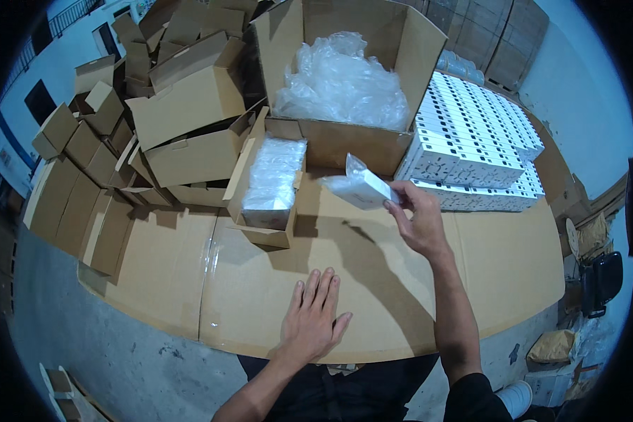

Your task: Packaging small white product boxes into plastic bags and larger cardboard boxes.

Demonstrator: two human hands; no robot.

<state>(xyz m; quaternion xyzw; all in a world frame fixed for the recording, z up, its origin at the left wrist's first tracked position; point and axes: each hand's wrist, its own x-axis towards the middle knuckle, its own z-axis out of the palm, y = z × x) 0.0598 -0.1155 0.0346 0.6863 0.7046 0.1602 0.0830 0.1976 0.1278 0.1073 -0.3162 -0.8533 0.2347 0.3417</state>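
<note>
Between the thumb and fingers of my right hand [420, 218] is a small white box [369, 190], raised above the table, with a clear plastic bag [341, 184] around its left end. My left hand [315, 320] lies flat on the cardboard-covered table [253, 302] near the front edge, fingers stretched out, holding nothing. Left of the white box stands an open brown carton [266, 235], filled with a row of white boxes in clear plastic [274, 176]. Behind it, a large open carton [359, 121] holds a heap of loose clear plastic bags [344, 77].
On the right, white boxes with dark markings [471, 133] are stacked in rows. Open, unfilled brown cartons [183, 105] pile up at the back left, and narrower ones [70, 204] stand along the table's left edge. A black chair [601, 281] is beyond the table's right side.
</note>
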